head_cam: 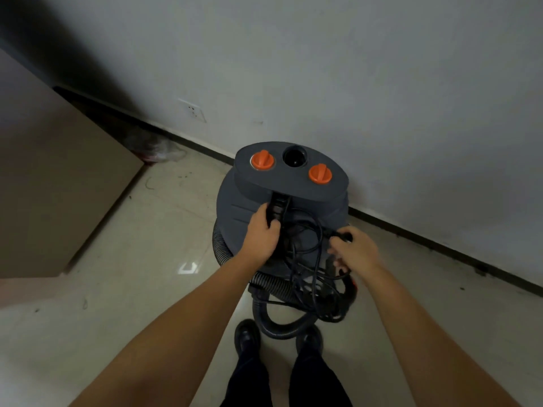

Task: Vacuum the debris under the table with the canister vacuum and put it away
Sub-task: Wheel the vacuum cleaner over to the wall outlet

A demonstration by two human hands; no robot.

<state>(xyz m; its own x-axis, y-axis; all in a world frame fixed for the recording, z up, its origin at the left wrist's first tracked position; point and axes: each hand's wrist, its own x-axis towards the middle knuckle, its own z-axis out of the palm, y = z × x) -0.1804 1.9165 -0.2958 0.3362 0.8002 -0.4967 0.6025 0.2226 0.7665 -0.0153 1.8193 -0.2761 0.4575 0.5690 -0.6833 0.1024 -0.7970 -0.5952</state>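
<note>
A grey canister vacuum (282, 189) stands on the floor close to the wall, with two orange knobs and a round port on its lid. My left hand (263, 235) grips the black handle (276, 205) on top of the canister. My right hand (352, 249) pinches the black power cord (305, 265) near its plug end, beside the handle. The rest of the cord lies in loose loops over the canister's near side. The ribbed grey hose (276, 327) curls round the base, just ahead of my shoes.
A white wall (352, 83) with a dark baseboard runs behind the vacuum, and a wall socket (192, 110) sits low on it. At left a brown cabinet side (58, 183) stands. A crumpled plastic bag (155, 148) lies in the corner. The tiled floor (141, 245) stretches left.
</note>
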